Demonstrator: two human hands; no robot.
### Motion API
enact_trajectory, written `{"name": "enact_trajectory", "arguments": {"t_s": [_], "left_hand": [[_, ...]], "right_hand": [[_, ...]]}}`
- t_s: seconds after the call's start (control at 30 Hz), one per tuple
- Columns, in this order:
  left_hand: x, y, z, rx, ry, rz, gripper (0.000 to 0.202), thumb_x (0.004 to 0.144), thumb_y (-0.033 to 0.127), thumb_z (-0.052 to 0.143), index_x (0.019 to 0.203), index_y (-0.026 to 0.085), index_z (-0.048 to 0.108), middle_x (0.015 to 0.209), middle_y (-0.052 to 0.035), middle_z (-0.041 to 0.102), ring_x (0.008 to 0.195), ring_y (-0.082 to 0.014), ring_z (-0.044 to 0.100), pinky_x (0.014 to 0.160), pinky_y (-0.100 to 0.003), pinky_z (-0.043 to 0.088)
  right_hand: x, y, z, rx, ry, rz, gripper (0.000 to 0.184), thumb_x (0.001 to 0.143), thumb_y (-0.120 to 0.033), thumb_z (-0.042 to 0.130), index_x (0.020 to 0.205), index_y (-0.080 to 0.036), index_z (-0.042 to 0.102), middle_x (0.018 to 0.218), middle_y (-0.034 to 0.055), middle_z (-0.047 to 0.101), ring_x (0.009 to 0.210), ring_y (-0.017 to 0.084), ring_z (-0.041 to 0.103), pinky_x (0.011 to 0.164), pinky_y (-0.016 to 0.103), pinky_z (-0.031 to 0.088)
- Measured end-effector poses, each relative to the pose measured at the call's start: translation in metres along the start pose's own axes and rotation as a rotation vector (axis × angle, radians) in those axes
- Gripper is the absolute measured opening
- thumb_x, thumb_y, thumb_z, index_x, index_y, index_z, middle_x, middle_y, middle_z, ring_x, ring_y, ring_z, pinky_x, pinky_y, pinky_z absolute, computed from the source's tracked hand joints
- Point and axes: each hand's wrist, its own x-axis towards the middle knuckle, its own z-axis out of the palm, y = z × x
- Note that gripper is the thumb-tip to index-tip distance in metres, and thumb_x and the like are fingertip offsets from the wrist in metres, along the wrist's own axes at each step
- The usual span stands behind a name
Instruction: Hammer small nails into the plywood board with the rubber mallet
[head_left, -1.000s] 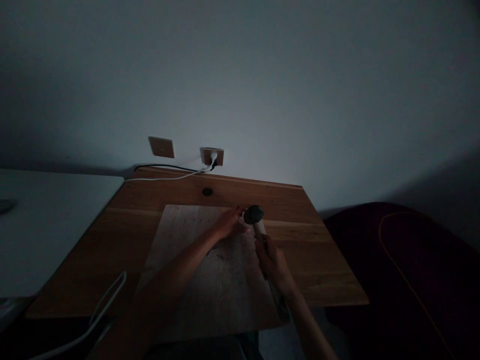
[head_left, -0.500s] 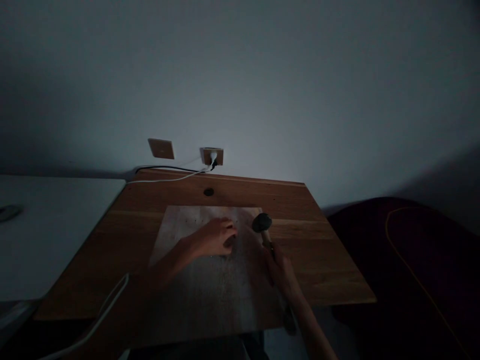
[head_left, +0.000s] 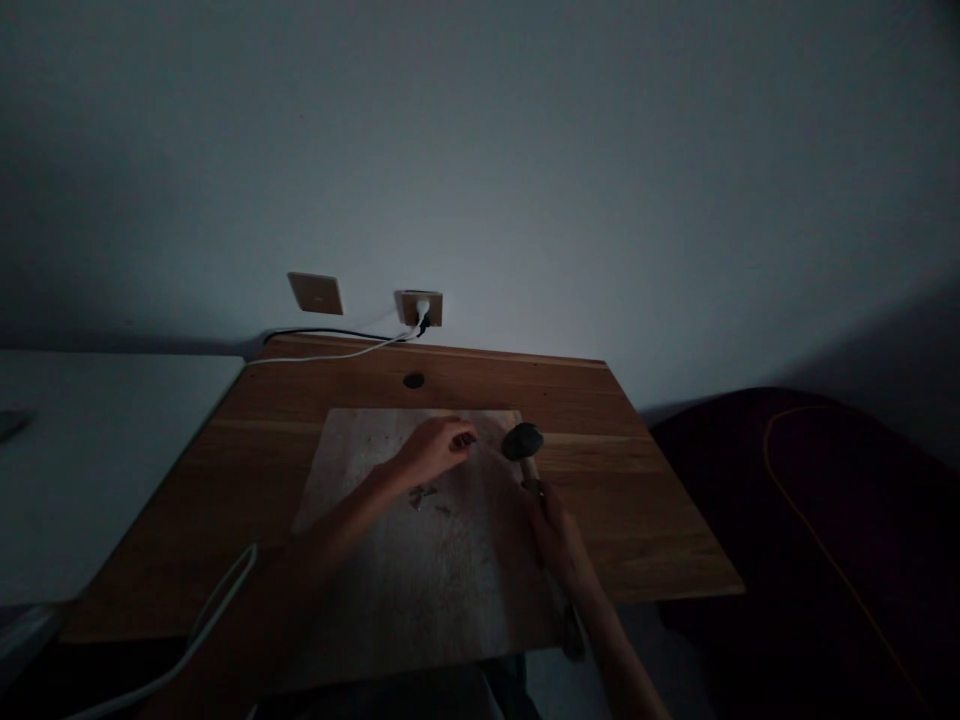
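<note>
The hammer [head_left: 523, 441] slants over the right edge of the board [head_left: 427, 600], head near the board's far right corner, the fingers of the right hand [head_left: 559, 535] wrapped around its handle. The left hand [head_left: 431, 450] has moved off the small metal pieces [head_left: 418, 498] near the board's middle toward that corner, suggesting its reach among them is over; its fingers are curled, any hold too dark to tell.

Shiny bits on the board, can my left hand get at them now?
Probably yes: the bits lie on the board near your left hand, with nothing visible between, though that hand's curled fingers may already hold something.
</note>
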Motion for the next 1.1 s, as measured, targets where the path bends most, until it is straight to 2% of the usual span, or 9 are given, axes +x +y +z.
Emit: {"name": "enact_trajectory", "arguments": {"t_s": [0.1, 0.23, 0.4, 0.63, 0.93, 1.1], "left_hand": [[0.010, -0.012, 0.002, -0.114, 0.087, -0.105, 0.013, 0.091, 0.009, 0.069, 0.096, 0.020, 0.076, 0.087, -0.0017, 0.077, 0.080, -0.0175, 0.073, 0.079, -0.029, 0.056], [0.014, -0.016, 0.013, -0.058, 0.077, -0.142, 0.014, 0.089, 0.009, 0.072, 0.095, 0.020, 0.076, 0.091, -0.0030, 0.079, 0.081, -0.0187, 0.074, 0.080, -0.030, 0.056], [0.018, -0.016, 0.022, -0.077, 0.103, -0.147, 0.015, 0.089, 0.009, 0.072, 0.096, 0.021, 0.077, 0.091, -0.0030, 0.080, 0.084, -0.0190, 0.075, 0.083, -0.030, 0.058], [0.018, -0.018, 0.021, -0.094, 0.111, -0.147, 0.016, 0.089, 0.007, 0.072, 0.097, 0.020, 0.077, 0.092, -0.0037, 0.080, 0.085, -0.0192, 0.076, 0.083, -0.030, 0.057], [0.016, -0.021, 0.022, -0.065, 0.099, -0.128, 0.018, 0.087, 0.005, 0.070, 0.094, 0.020, 0.077, 0.090, -0.0032, 0.078, 0.082, -0.0179, 0.073, 0.081, -0.029, 0.056], [0.015, -0.024, 0.024, -0.076, 0.111, -0.126, 0.016, 0.088, 0.007, 0.070, 0.096, 0.020, 0.077, 0.091, -0.0037, 0.077, 0.083, -0.0186, 0.073, 0.081, -0.030, 0.056]], "right_hand": [[0.000, 0.001, 0.000, 0.003, 0.002, -0.004, 0.048, 0.098, -0.060, 0.047, 0.111, -0.020, 0.069, 0.097, 0.0145, 0.083, 0.089, 0.030, 0.081, 0.072, 0.033, 0.059], [-0.001, 0.002, 0.001, 0.005, 0.002, -0.007, 0.047, 0.099, -0.059, 0.048, 0.112, -0.019, 0.069, 0.103, 0.0154, 0.083, 0.094, 0.030, 0.081, 0.078, 0.033, 0.059], [-0.001, 0.002, 0.002, -0.002, 0.016, 0.011, 0.049, 0.098, -0.060, 0.049, 0.113, -0.019, 0.069, 0.101, 0.0149, 0.083, 0.090, 0.030, 0.081, 0.075, 0.032, 0.059], [-0.003, -0.002, 0.002, 0.014, 0.020, 0.010, 0.051, 0.100, -0.061, 0.048, 0.116, -0.018, 0.071, 0.100, 0.0137, 0.082, 0.092, 0.029, 0.081, 0.077, 0.032, 0.060], [-0.003, -0.001, 0.003, 0.017, 0.020, 0.032, 0.053, 0.099, -0.063, 0.048, 0.117, -0.018, 0.069, 0.098, 0.0147, 0.083, 0.092, 0.031, 0.080, 0.073, 0.033, 0.058], [-0.003, -0.004, 0.001, 0.015, 0.013, 0.025, 0.051, 0.099, -0.062, 0.048, 0.111, -0.019, 0.070, 0.098, 0.0147, 0.083, 0.095, 0.032, 0.080, 0.076, 0.034, 0.058]]}}
